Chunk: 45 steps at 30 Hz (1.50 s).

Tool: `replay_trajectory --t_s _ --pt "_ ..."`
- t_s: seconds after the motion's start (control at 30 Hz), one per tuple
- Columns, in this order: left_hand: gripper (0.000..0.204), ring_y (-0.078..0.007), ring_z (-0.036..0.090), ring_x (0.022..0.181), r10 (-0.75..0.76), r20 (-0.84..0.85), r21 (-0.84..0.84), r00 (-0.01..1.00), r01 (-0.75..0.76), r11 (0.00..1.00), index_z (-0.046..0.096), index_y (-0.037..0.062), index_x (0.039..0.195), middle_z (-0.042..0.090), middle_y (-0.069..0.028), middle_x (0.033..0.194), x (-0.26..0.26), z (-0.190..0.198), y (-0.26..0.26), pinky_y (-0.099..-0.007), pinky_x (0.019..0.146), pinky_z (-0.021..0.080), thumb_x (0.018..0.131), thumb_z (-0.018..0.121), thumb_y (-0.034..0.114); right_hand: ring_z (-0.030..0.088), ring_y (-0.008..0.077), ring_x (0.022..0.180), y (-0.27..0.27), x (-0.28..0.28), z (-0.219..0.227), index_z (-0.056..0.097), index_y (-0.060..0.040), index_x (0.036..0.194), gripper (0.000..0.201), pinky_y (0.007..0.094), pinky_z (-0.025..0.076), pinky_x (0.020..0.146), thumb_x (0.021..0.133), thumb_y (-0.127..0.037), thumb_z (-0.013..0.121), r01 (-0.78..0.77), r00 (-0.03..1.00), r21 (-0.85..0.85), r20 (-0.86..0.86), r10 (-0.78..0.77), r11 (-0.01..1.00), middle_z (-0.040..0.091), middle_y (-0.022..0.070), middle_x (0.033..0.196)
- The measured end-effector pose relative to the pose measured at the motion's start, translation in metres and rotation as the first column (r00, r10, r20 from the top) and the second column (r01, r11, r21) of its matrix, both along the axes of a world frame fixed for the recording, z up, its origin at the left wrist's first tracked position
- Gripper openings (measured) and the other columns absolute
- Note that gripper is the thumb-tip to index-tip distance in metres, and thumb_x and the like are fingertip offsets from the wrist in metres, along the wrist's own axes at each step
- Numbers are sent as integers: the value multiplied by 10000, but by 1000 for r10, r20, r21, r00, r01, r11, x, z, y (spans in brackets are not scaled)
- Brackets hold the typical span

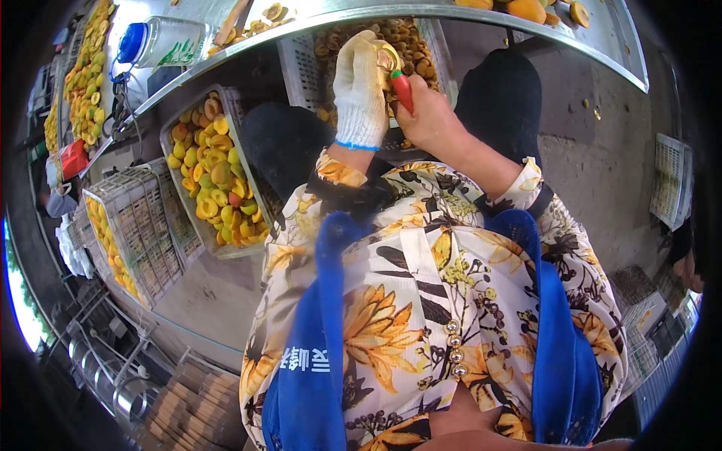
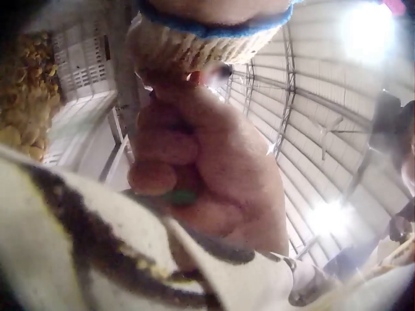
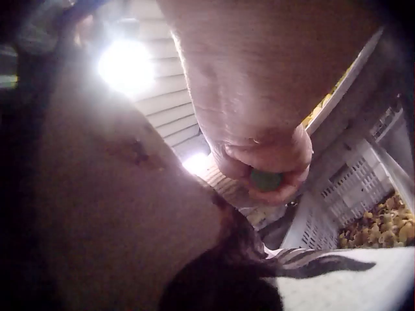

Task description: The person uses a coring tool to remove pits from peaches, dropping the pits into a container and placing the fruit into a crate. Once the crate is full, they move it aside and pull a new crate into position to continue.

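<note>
Two hands work close together: the gloved left hand [image 1: 359, 90] pinches a yellow fruit half [image 1: 387, 56], the bare right hand [image 1: 426, 116] grips a red-handled tool [image 1: 402, 89] against it.

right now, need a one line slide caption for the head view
Gloved left hand holds a halved fruit while the bare right hand grips a red-handled tool above a crate of fruit halves.
</note>
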<state>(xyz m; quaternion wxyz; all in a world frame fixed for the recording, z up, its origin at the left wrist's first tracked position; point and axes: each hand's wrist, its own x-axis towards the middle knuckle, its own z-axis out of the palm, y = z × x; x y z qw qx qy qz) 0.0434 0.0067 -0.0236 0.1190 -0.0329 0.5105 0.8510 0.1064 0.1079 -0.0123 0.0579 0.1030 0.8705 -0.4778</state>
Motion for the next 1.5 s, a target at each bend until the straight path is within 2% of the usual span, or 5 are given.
replay_trajectory --t_s 0.2,0.47,0.97,1.33,1.5 --pt "236 -181 597 907 -488 -407 -620 772 158 768 540 7 1092 606 -106 977 -23 -3 -29 -283 781 511 877 508 99 581 444 738 1 2 3 474 5 1018 275 459 456 646 798 -132 566 -131 988 -37 79 134 991 585 272 758" --pt "229 -139 603 814 -292 106 74 951 285 956 620 -17 966 614 -83 915 -35 27 -22 -252 707 491 881 576 192 574 330 636 -2 -4 -3 498 6 981 266 405 457 627 788 -151 592 -89 996 -144 1 90 986 565 203 690" --pt "357 -193 621 631 -144 76 -230 987 158 960 595 1 865 644 -138 767 -27 18 -21 -291 555 501 903 543 352 517 129 464 -1 -10 14 481 -36 924 170 299 428 446 826 -173 501 -238 918 -287 246 312 928 533 56 662" --pt "257 -174 596 579 -119 280 176 953 71 982 598 -23 823 621 -112 717 -29 15 -33 -269 500 486 830 659 226 374 77 395 -16 -11 32 439 -58 923 110 249 318 334 827 -64 493 66 829 -639 463 314 767 432 25 636" --pt "250 -40 488 489 60 -7 -193 998 -60 979 652 -9 727 572 5 582 -19 26 -21 -205 443 386 831 650 218 327 52 382 -4 -10 33 438 -58 951 142 239 296 325 823 -42 499 287 705 -861 486 516 420 370 -16 579"
